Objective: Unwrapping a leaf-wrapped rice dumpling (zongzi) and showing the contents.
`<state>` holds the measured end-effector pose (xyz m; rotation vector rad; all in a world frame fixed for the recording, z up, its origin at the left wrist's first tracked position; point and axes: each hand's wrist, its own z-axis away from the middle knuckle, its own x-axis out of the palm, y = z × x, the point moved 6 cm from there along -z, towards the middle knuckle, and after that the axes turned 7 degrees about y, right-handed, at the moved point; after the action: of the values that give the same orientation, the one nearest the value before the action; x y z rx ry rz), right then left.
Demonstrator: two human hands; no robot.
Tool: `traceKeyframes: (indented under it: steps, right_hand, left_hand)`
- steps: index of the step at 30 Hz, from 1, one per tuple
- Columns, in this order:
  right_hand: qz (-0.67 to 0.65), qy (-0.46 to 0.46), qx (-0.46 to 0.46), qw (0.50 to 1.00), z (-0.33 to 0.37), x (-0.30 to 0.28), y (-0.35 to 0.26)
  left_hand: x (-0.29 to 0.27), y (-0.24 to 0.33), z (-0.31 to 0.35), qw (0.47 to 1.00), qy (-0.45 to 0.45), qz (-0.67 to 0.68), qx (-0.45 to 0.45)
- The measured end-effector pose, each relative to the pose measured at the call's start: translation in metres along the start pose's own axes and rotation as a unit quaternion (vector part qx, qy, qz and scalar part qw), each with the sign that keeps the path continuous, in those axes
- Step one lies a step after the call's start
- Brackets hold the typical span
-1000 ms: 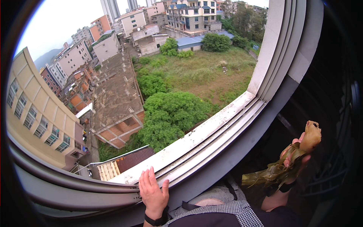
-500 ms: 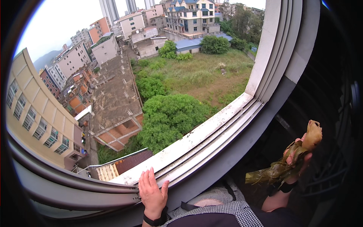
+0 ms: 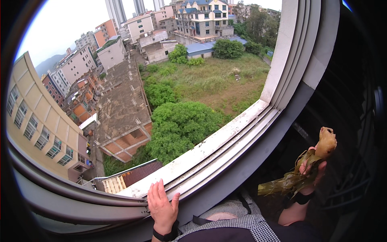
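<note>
My left hand [image 3: 163, 210] lies on the lower track of the window frame [image 3: 197, 158], fingers stretched out and holding nothing. Off to the right, my right hand [image 3: 321, 174] grips a rice dumpling [image 3: 325, 145] partly peeled from its leaf wrapping. The pale, glossy rice end sticks up above the fingers, with a small dark spot near its tip. Peeled-back green-brown leaves [image 3: 280, 183] hang leftward from the hand, and they cover part of the fingers. Each wrist wears a dark band.
The window opening gives onto a drop, with a tree [image 3: 183, 125], a grassy plot [image 3: 217, 82] and a flat-roofed brick building [image 3: 123, 101] far below. A sliding pane's dark edge [image 3: 80, 198] curves along the lower left. The area right of the frame is dark.
My right hand has shifted slightly left with the rice dumpling, and the hanging leaves have swung a little. My left hand stays in place on the frame.
</note>
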<state>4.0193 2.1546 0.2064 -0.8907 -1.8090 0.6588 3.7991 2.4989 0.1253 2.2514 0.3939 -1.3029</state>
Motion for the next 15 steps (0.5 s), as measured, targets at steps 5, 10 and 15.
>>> traceKeyframes:
  steps: [5, 10, 15]
  right_hand:
    - [-0.003, 0.019, -0.012, 1.0, 0.0009, -0.001, 0.0038]
    - [0.03, 0.027, 0.007, 0.999, 0.0011, -0.0005, 0.0058]
    - [0.022, 0.004, 0.018, 1.0, 0.0005, -0.0008, 0.0103]
  left_hand:
    - [0.0029, 0.0005, -0.0013, 1.0, 0.002, 0.004, 0.0]
    - [0.0062, -0.0016, -0.0007, 1.0, 0.002, 0.002, -0.001]
    - [0.0068, -0.0015, -0.0008, 1.0, 0.002, 0.004, -0.001]
